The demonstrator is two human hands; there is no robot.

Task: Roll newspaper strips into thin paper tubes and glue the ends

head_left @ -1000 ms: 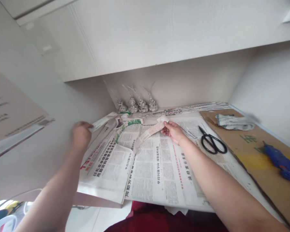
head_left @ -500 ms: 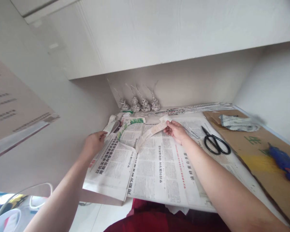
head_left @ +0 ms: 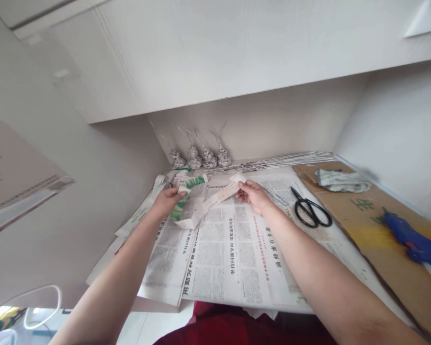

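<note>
A long strip of paper point(head_left: 217, 199), printed pale and partly green, curves between my two hands above the newspaper point(head_left: 219, 258). My right hand point(head_left: 252, 195) pinches its far right end, where a white bit of paper sticks up. My left hand point(head_left: 168, 202) has thumb and fingers closed on the strip's green part, at the left of the sheets. Another green-printed piece point(head_left: 197, 180) shows just beyond that hand; whether it belongs to the same strip I cannot tell.
Black scissors point(head_left: 311, 212) lie to the right. On the cardboard point(head_left: 359, 225) rest a folded cloth point(head_left: 342, 181) and a blue glue gun point(head_left: 413, 238). Several gourd-shaped woven paper pieces point(head_left: 209, 159) and thin paper rods point(head_left: 273, 161) are along the back, under a low white overhang point(head_left: 215, 57).
My left hand has moved right, from the papers at the left edge to the strip's green part, which it now grips. My right hand keeps its pinch. The view has shifted slightly.
</note>
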